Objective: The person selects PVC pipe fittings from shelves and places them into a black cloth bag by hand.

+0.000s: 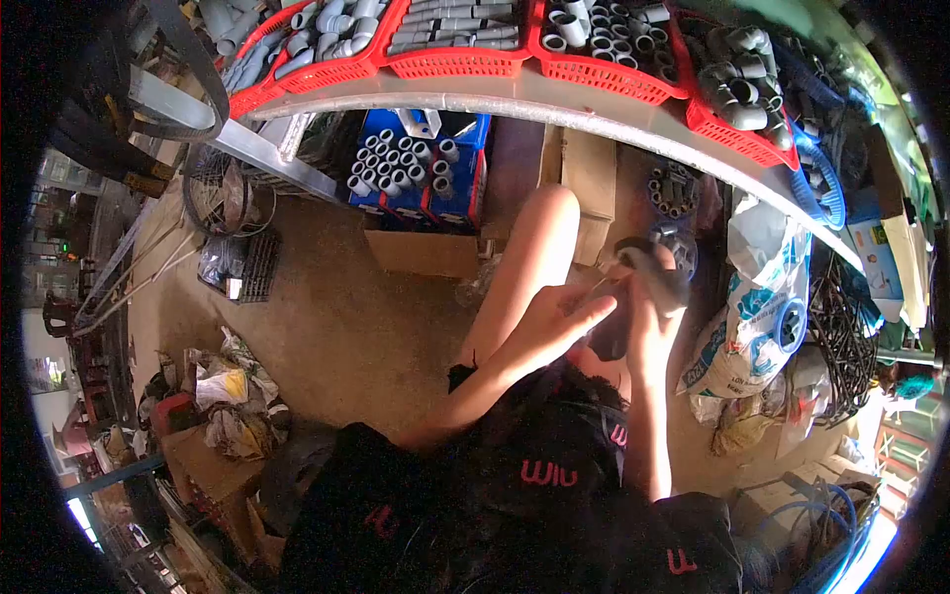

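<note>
My right hand (pixel 648 315) is raised over my lap, its fingers wrapped round a curved dark-grey pipe fitting (pixel 661 281) that bends across the palm. Close on its left, my left hand (pixel 566 315) points toward the fitting with the thumb stretched along the top and the fingers curled in. Something small and greyish shows at those fingertips; I cannot tell what it is. Both hands are in front of my bent knee (pixel 554 213).
Red baskets (pixel 455 65) of grey pipe fittings line the shelf (pixel 594 91) ahead. Below stands a blue box (pixel 475 188) with short pipe pieces. A printed white sack (pixel 752 337) is at right, a wire rack (pixel 259 267) at left, and a rag pile (pixel 233 396) on the lower left.
</note>
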Demonstrator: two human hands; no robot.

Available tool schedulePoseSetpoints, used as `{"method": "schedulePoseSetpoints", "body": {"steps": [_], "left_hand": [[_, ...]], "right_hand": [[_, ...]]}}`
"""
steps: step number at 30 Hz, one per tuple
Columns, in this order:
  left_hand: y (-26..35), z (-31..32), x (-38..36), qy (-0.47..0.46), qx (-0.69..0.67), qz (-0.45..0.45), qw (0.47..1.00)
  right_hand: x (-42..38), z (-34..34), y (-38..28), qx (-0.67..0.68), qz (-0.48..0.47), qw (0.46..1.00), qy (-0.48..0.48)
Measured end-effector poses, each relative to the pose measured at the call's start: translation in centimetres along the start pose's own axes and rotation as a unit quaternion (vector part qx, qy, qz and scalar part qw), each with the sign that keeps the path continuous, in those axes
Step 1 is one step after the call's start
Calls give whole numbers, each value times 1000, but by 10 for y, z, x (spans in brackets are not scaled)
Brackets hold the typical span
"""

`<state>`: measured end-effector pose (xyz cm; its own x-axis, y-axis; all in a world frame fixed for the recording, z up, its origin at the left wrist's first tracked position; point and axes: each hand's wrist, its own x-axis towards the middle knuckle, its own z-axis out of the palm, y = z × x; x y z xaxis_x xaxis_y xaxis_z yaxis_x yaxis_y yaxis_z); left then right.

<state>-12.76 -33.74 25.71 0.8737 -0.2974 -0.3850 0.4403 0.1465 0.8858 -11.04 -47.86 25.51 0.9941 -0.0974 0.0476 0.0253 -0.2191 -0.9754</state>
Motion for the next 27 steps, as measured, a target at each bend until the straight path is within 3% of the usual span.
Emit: {"method": "schedulePoseSetpoints", "body": {"steps": [1, 2, 3, 4, 5, 7, 8, 10, 11, 15, 17, 19, 21, 22, 23, 25, 26, 27], "left_hand": [[1, 0, 0, -10, -20, 11, 1000], [-2, 4, 2, 7, -23, 95, 995], [-3, 2, 2, 13, -60, 67, 996], [-3, -2, -1, 21, -98, 39, 994], [-4, -2, -2, 18, -139, 30, 990], [-8, -4, -6, 15, -221, 11, 975], [-30, 2, -6, 25, -292, 62, 954], [-30, -4, -13, 15, -253, 50, 966], [-24, 4, -10, 54, -162, 130, 977], [-44, -23, -3, 0, -239, -51, 970], [-60, -32, 2, -10, -298, -134, 945], [-50, -25, -2, 57, -428, -174, 885], [-34, -39, -1, 65, -526, -118, 840], [-50, -58, 6, 104, -424, 21, 900], [-49, -77, 6, 161, -460, 9, 873], [-66, -118, 30, 341, -498, 53, 795], [-96, -153, 47, 392, -398, 121, 821], [-102, -176, 60, 484, -327, 130, 801]], "right_hand": [[3, -2, 13, 5, -32, 998, 46], [0, -1, 4, 72, -1, 995, 76], [-6, -1, -5, 138, 30, 984, 104], [-10, -9, 7, 93, 6, 994, 65], [-8, -12, -10, 78, -108, 991, -16], [-10, 5, -36, -79, -282, 954, -65], [-17, 12, -34, -107, -270, 953, -82], [-25, 22, -22, -117, -233, 963, -67], [-20, 22, -23, -136, -251, 955, -79], [-11, 34, -13, -80, -178, 980, -28], [-1, 34, -11, -92, -99, 991, -4], [6, 25, -13, -74, -107, 991, 26], [15, 1, 29, -127, -175, 975, 51], [12, -7, 29, -60, -113, 990, 53], [7, -16, 28, 7, -49, 997, 56], [1, -37, 44, 31, -6, 997, 72], [-2, -49, 45, -18, 12, 999, 49], [-6, -60, 46, -66, 29, 997, 27]]}}
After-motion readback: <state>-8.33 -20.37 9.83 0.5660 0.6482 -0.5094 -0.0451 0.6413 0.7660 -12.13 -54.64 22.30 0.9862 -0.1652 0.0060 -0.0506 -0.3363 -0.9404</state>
